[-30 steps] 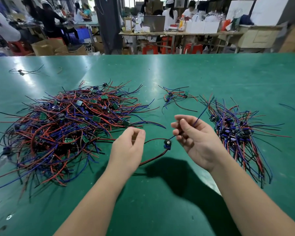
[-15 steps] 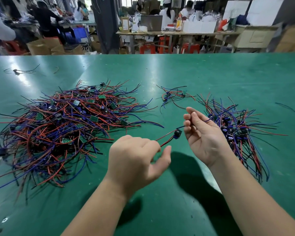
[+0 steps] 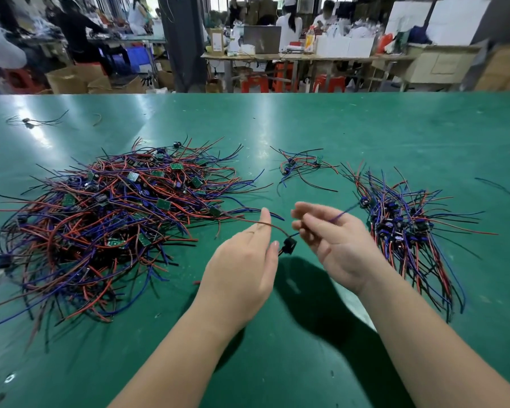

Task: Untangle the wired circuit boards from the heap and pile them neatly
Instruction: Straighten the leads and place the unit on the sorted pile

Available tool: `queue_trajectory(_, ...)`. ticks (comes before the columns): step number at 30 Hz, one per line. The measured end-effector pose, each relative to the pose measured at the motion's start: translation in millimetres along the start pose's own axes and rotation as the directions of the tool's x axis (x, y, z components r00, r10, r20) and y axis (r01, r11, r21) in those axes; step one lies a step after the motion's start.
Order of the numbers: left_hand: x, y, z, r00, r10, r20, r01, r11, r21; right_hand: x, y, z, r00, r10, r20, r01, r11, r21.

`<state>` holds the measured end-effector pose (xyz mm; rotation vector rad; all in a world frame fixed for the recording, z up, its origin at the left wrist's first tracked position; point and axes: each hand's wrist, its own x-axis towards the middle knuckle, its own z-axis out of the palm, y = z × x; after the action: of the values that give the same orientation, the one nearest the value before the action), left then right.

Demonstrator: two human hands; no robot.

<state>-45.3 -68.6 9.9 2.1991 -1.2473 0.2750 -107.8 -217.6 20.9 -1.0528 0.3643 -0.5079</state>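
- Table (image 3: 306, 125): green and glossy; the items below lie on it or are held above it.
- Stray wire (image 3: 31, 122): dark, at the far left, well apart from the rest.
- Heap (image 3: 109, 219): fills the left half. Red, blue and black leads are tangled together, with small green boards showing among them.
- Left hand (image 3: 242, 278): at centre, back toward the camera, fingers nearly straight. A red lead (image 3: 273, 226) lies across the fingertips.
- Board (image 3: 288, 245): one small dark unit, hanging in the air between the two hands, just right of the left thumb. Its red lead runs left toward the heap's edge; its blue lead (image 3: 343, 214) runs right.
- Right hand (image 3: 336, 245): palm up, fingers curled, pinching the blue lead close to the board. The hands are near each other, not touching.
- Cluster (image 3: 301, 167): a few loose wired boards beyond the hands, between heap and pile.
- Pile (image 3: 407, 231): on the right side. The boards are bunched in a line and the leads lie roughly parallel.
- Beyond the table: benches (image 3: 277, 55) and red stools (image 3: 329, 83), blurred.
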Motion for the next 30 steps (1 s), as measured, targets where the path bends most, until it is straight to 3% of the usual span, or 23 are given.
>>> queue_trajectory(4, -2.1, 8.0, 5.0, 0.998, -0.004, -0.057, 0.009, 0.997, 0.079, -5.7, 15.0, 8.5, 0.977, -0.069, 0.204, 0.152, 0.891, -0.428)
queue_trajectory(7, -2.4, 8.1, 5.6, 0.99, -0.031, -0.135, 0.047, 0.992, 0.117, -5.5, 24.1, 6.9, 0.93, -0.143, 0.34, 0.357, 0.58, -0.733)
queue_trajectory(9, -2.8, 6.5, 5.8, 0.987, -0.021, -0.159, 0.039, 0.993, 0.111, -3.9, 28.5, 4.7, 0.925, -0.132, 0.356, 0.375, 0.474, -0.797)
queue_trajectory(13, 0.0, 2.4, 11.6, 0.992, 0.029, -0.127, -0.042, 0.995, -0.096, -3.5, 28.8, 8.1, 0.95, -0.137, 0.282, 0.302, 0.642, -0.705)
queue_trajectory(16, 1.9, -3.5, 14.9, 0.99, -0.135, -0.027, 0.121, 0.949, -0.289, -3.9, 22.7, 10.1, 0.975, -0.123, 0.185, 0.204, 0.827, -0.524)
queue_trajectory(19, 3.2, -9.8, 15.6, 0.932, -0.359, 0.043, 0.324, 0.778, -0.538, -3.5, 15.4, 8.2, 0.994, -0.037, 0.107, 0.064, 0.965, -0.255)
queue_trajectory(23, 5.7, -9.4, 13.2, 0.892, -0.448, 0.07, 0.353, 0.59, -0.726, -5.4, 8.4, 7.5, 0.998, 0.007, 0.069, 0.001, 0.993, -0.118)
queue_trajectory(27, 4.2, -5.5, 13.2, 0.902, -0.421, 0.097, 0.339, 0.551, -0.763, -4.4, 6.3, 6.9, 0.997, 0.072, -0.016, -0.074, 0.981, -0.179)
queue_trajectory(30, 2.6, -2.1, 13.7, 0.895, -0.438, 0.084, 0.328, 0.52, -0.789, -3.3, 6.6, 7.0, 0.987, 0.149, -0.066, -0.154, 0.985, -0.079)
